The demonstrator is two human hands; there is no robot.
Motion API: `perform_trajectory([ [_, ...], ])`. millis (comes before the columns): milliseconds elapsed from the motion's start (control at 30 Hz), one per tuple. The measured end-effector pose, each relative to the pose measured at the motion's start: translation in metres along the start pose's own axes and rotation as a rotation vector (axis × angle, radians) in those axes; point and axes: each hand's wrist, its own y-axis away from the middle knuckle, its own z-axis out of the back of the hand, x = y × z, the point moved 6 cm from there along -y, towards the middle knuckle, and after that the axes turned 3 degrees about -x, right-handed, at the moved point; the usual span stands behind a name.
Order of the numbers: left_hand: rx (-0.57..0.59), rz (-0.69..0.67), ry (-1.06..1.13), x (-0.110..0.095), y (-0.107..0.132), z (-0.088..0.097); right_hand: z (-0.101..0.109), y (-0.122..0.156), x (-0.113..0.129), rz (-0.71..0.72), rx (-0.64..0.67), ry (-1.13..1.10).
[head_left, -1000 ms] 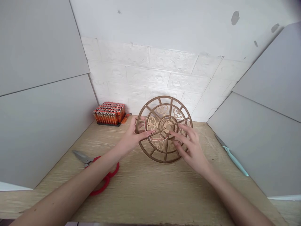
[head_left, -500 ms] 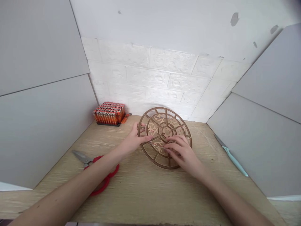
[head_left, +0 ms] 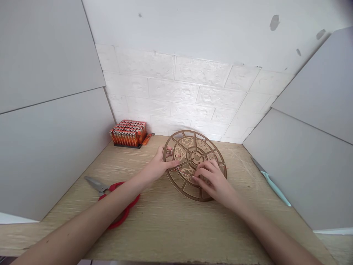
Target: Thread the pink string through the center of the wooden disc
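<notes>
The round wheel point(head_left: 191, 157), with no long side, slants between the two hands, its far edge toward the wall point(head_left: 182, 92). The left hand point(head_left: 159, 163) grips its left rim; the right hand point(head_left: 212, 178), nearer the middle, pinches a thin white string point(head_left: 184, 174).

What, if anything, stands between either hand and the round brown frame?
Nothing visible. The left hand grips the round brown frame by its edge; the right hand is right in front of its lower part. The scissors lie off to the left and the knife to the right, neither between a hand and the frame.
</notes>
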Motion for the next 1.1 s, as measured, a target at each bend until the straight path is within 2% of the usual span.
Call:
perform_trajectory([
  [300, -0.006, 0.005, -0.026, 0.0039, -0.0003, 0.002, -0.0006, 0.0008, -0.0013, -0.049, 0.034, -0.042],
  [433, 0.01, 0.029, 0.001, 0.0057, 0.0002, 0.0001, -0.0029, 0.0, -0.0002, -0.016, 0.054, -0.018],
  [600, 0.015, 0.081, 0.013, 0.0062, 0.0016, -0.0022, -0.001, -0.0004, 0.0019, 0.005, 0.024, -0.022],
  [767, 0.021, 0.059, -0.041, 0.003, 0.0029, -0.0021, 0.0052, -0.0007, 0.003, -0.007, -0.025, -0.07],
  [1100, 0.005, 0.082, -0.064, 0.0043, 0.0068, -0.0021, 0.0031, 0.0023, 0.0045, 0.014, 0.011, -0.189],
])
